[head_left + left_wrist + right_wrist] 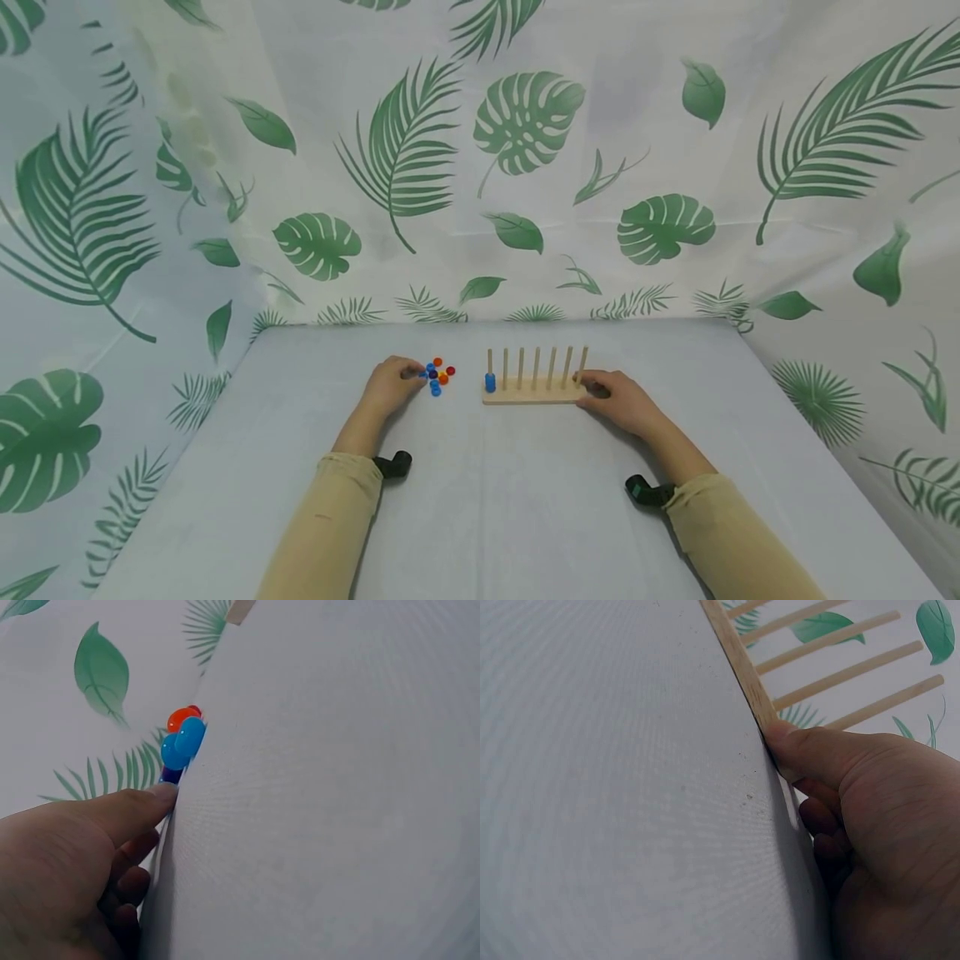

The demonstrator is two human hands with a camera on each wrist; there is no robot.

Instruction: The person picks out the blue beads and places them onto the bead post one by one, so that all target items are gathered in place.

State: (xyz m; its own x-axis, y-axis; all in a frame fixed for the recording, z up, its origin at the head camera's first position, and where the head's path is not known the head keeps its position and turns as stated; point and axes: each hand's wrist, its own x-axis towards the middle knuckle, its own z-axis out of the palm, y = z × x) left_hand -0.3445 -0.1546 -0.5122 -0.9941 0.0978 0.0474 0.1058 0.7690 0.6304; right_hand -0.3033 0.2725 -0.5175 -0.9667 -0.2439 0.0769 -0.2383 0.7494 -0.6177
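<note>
My left hand (390,385) is at the left edge of a small cluster of coloured beads (443,379), its thumb and fingers pinching a blue bead (423,375). Orange, red, yellow and blue beads lie around it; in the left wrist view light blue beads (184,744) and an orange bead (180,718) sit just beyond the thumb tip. My right hand (617,402) grips the right end of a wooden peg board (534,397), thumb on the base's front edge. Several upright pegs rise from the base, and blue beads (490,383) are stacked on the leftmost one.
The white-covered table (480,500) extends on all sides of the board and beads. A leaf-printed cloth (480,167) hangs behind the table and along its sides. Black wrist cameras (395,465) are strapped at both sleeve cuffs.
</note>
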